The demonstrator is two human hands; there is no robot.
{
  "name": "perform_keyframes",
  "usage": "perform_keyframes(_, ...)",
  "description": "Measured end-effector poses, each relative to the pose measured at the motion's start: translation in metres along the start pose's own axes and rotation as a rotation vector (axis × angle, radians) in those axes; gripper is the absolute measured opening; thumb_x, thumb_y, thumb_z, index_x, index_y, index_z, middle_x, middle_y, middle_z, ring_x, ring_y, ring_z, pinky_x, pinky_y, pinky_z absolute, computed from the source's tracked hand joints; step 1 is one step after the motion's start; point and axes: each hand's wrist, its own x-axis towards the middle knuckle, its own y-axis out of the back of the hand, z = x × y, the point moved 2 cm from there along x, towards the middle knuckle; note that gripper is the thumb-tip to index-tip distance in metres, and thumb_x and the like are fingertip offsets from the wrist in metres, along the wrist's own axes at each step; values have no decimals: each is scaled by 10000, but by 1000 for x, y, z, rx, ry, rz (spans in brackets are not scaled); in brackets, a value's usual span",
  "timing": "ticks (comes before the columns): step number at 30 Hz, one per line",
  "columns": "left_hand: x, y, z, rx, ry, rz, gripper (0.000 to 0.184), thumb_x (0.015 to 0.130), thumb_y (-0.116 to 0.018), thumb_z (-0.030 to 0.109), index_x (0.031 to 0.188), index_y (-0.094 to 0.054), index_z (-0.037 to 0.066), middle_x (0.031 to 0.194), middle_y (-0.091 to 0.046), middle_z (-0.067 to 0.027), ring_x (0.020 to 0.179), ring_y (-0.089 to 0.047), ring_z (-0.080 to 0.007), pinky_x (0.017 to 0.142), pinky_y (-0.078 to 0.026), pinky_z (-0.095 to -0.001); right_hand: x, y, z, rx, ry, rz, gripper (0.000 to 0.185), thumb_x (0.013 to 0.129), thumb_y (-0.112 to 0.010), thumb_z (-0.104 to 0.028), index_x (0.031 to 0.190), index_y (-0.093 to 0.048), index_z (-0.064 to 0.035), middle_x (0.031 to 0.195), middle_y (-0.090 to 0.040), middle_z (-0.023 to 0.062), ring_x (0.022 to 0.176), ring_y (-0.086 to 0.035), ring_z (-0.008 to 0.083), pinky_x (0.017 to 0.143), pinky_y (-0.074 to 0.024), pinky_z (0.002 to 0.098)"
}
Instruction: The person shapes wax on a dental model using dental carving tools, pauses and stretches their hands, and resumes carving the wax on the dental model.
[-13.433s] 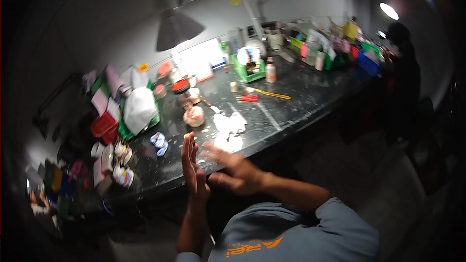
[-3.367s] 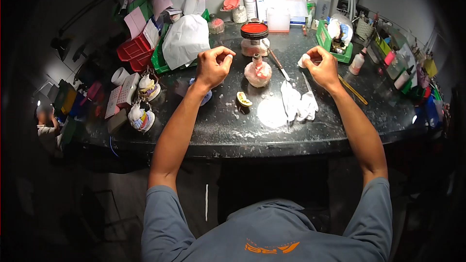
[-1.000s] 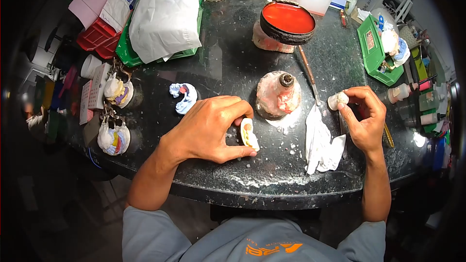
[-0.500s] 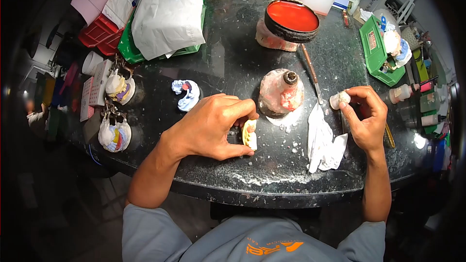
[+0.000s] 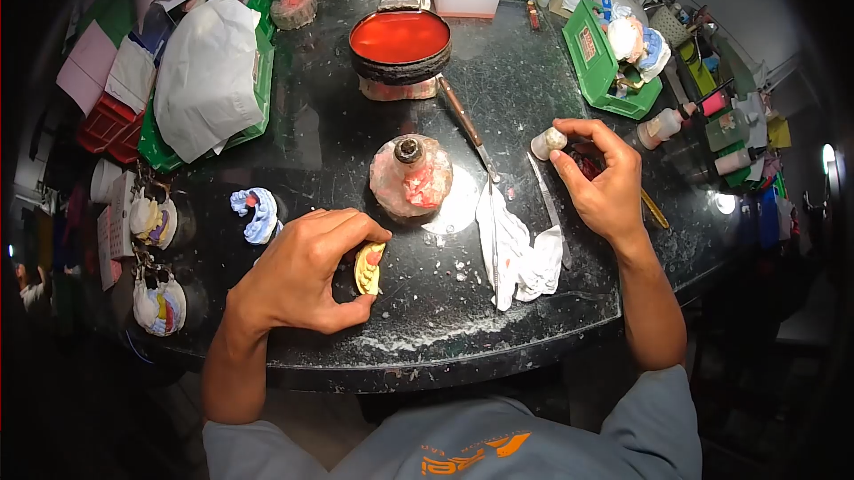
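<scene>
My left hand (image 5: 298,271) spans a small curved yellow dental piece (image 5: 366,268) with a pink patch on it. Thumb and index finger meet its two ends, low over the black bench. Pinched between the thumb and fingers of my right hand (image 5: 605,177) is a small white cylinder (image 5: 548,144), raised at the right of the bench. A wax-smeared spirit burner (image 5: 411,182) stands between the hands, and a blue-white dental model (image 5: 258,217) lies beyond my left hand.
Behind the burner is a round pan of red wax (image 5: 400,38). A wooden-handled wax knife (image 5: 463,124), a crumpled white cloth (image 5: 511,249) and a narrow blade (image 5: 545,191) lie right of centre. Green trays (image 5: 640,102) and articulated models (image 5: 160,302) stand at the sides.
The view has turned to the right, so the bench items appear shifted left. My left hand stays around the yellow dental piece, and my right hand still holds the white cylinder.
</scene>
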Motion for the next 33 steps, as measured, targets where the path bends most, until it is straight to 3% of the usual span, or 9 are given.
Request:
perform_keyframes(3,0,-1,0,-15,2,-25,536,629,-813,165,1115,-675,-14,913,-661,-129,838,-672,-302,772,-529,-373,4,7,-11,-107,86,54,220,814,-779,21,1031,-749,-6,961,-742,83,770,-695,160,674,-533,300)
perform_keyframes(5,-2,-2,0,-38,8,-21,545,628,-809,170,1122,-674,-15,897,-648,-128,821,-667,-301,749,-529,-375,1,19,-16,-141,17,-36,158,809,-782,16,963,-762,-5,894,-735,74,718,-677,168,634,-517,310)
perform_keyframes(8,-2,-1,2,-43,9,-30,556,626,-808,172,1132,-675,-18,901,-649,-133,802,-663,-300,723,-528,-377,0,25,-31,-115,85,-301,82,799,-792,9,876,-765,1,800,-704,84,684,-673,194,598,-504,324)
perform_keyframes(10,-2,0,2,-27,3,-32,559,629,-810,174,1138,-677,-17,902,-649,-132,809,-664,-307,733,-526,-379,-8,20,-32,-158,12,-439,114,791,-826,-43,877,-766,3,792,-704,113,697,-698,256,629,-534,356)
perform_keyframes(18,-4,-2,-3,1,-13,-38,555,650,-822,182,1150,-681,-13,962,-692,-126,892,-691,-323,804,-533,-392,-19,14,-37,-254,-111,-288,130,753,-774,-15,875,-744,21,767,-711,141,681,-717,286,640,-556,384)
perform_keyframes(26,-6,-3,-4,-10,17,-41,552,666,-858,224,1138,-690,-5,982,-716,-120,931,-706,-321,872,-525,-409,-17,11,-35,-302,-84,-323,117,765,-710,32,878,-679,32,764,-674,147,660,-690,271,624,-539,366)
perform_keyframes(33,-5,-2,-5,-97,26,-25,560,663,-880,165,1157,-700,-32,967,-722,-112,804,-702,-236,723,-571,-339,-11,15,-51,-117,50,-270,172,870,-630,138,989,-679,24,882,-596,91,754,-582,173,681,-473,295)
